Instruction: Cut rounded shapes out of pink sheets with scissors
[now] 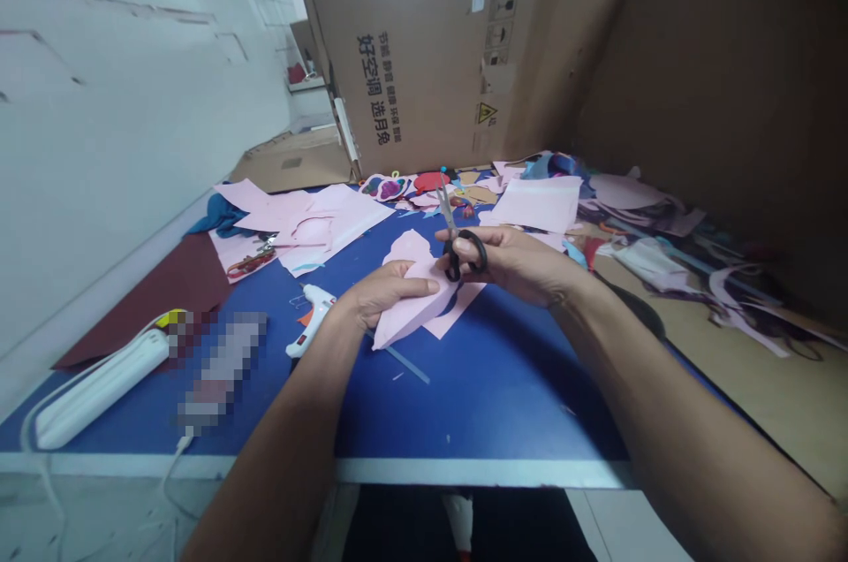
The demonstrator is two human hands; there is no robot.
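Observation:
My left hand (388, 292) grips a pink sheet (414, 306), thumb on top, with its other fingers partly hidden beneath. The sheet has curved, cut edges and is raised over the blue table mat. In my right hand (500, 257) is a pair of scissors (456, 235) with black handles, its metal blades pointing up and away from me. The blades stand slightly apart and touch no part of the sheet. Another pink piece lies under the held one. Beside my left wrist rests a white glue gun (314, 319).
Pink sheets (344, 213) and colourful scraps lie along the back. A large cardboard box (437, 58) stands behind the blue mat (477, 403). At left are a white corded device (106, 385), a blurred-out object (225, 368) and a maroon sheet (165, 288). Offcuts (729, 288) are heaped at right.

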